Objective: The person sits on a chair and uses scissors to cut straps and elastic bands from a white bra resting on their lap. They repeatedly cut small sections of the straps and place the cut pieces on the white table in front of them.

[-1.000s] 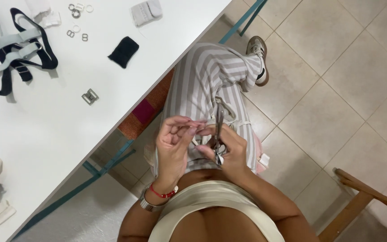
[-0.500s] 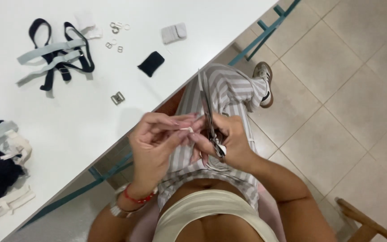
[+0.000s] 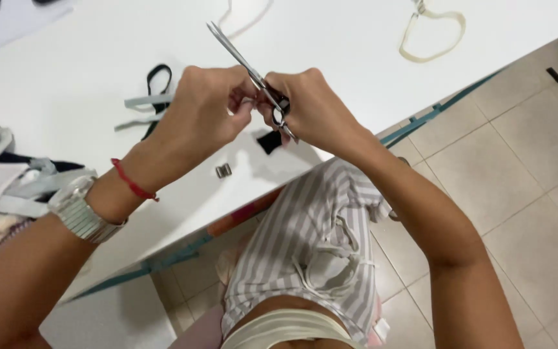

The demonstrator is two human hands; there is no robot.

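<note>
A white table with a teal-edged frame fills the upper part of the scene above a floor of pale tiles. Near its front edge lie a small metal buckle and a black scrap of fabric, close together. Further in, grey and black straps lie tangled. At the left edge sits a heap of white, grey and dark cloth. Towards the far right corner rests a cream loop of elastic.
</note>
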